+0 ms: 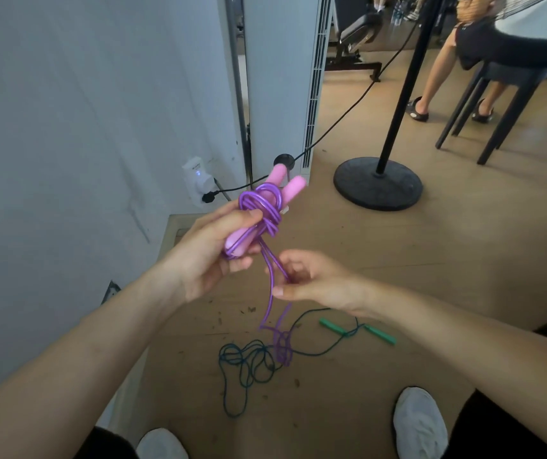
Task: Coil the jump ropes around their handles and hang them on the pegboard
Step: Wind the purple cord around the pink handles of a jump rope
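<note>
My left grip (212,250) curls round the pink handles (285,188), up in front of me. My right grip (311,279) pinches the loose purple rope (264,256). It looks bendy and slippery; best held near the coils (260,207).

Even soft daylight, wide-angle edge distortion

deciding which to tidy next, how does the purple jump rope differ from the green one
The purple jump rope is held up, left hand gripping its handles and right hand pinching its cord; the green jump rope lies on the floor. The purple one is partly wound around its handles; the green one sprawls in loose loops. Both have slack cord.
</note>
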`<state>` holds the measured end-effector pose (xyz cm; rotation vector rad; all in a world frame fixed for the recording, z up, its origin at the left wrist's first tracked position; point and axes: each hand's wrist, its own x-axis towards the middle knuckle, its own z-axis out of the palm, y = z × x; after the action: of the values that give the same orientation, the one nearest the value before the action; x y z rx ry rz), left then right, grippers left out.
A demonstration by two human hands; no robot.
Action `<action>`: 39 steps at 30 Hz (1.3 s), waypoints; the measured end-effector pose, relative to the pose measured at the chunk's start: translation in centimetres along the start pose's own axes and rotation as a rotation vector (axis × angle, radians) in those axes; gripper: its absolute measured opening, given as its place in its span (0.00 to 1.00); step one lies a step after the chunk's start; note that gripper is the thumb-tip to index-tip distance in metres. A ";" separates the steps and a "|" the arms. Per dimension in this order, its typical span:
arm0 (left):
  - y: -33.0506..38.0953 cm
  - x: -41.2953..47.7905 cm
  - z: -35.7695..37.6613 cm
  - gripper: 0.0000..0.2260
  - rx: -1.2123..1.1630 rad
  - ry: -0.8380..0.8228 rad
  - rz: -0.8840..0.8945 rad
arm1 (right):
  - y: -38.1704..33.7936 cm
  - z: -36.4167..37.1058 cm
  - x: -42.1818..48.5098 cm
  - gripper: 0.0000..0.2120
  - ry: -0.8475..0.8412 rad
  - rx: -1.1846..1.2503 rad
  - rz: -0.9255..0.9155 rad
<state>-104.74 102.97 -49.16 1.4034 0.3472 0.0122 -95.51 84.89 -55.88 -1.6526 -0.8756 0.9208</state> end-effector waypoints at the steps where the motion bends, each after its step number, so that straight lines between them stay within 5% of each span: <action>1: 0.1 0.1 -0.3 0.16 -0.056 0.023 -0.017 | 0.1 0.0 0.0 0.13 0.002 -0.016 -0.002; 4: 0.2 0.2 -1.1 0.16 -0.193 0.039 -0.068 | 0.4 0.2 0.1 0.12 0.048 -0.065 -0.003; 9: 0.4 -0.3 -1.3 0.18 -0.310 -0.103 -0.115 | 0.3 1.2 0.9 0.31 0.117 -0.048 0.034; 14: 0.6 -0.3 -1.8 0.30 -0.420 -0.232 -0.148 | 0.5 2.0 1.3 0.08 -0.021 -0.025 -0.011; 19: 1.4 0.1 -3.7 0.19 -0.371 -0.021 -0.138 | 0.8 1.7 1.2 0.05 0.036 0.011 0.011; 25: -0.7 0.8 -5.1 0.07 0.077 0.302 -0.026 | 0.9 0.1 0.5 0.01 0.153 -0.458 0.026; 29: -1.7 1.2 -7.2 0.17 0.459 0.428 0.089 | 0.7 -1.0 -0.5 0.05 0.171 -0.783 0.008; 34: -3.7 1.7 -8.0 0.19 0.680 0.341 0.114 | -1.5 -2.0 -1.8 0.09 0.132 -0.832 -0.106; 39: -6.1 2.1 -7.8 0.20 0.685 -0.009 -0.027 | -3.9 -3.8 -2.9 0.09 0.191 -0.929 -0.236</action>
<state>-105.82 109.88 -56.51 2.0746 0.3808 -0.1475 -93.86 81.64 -50.90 -2.2811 -1.4467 0.1525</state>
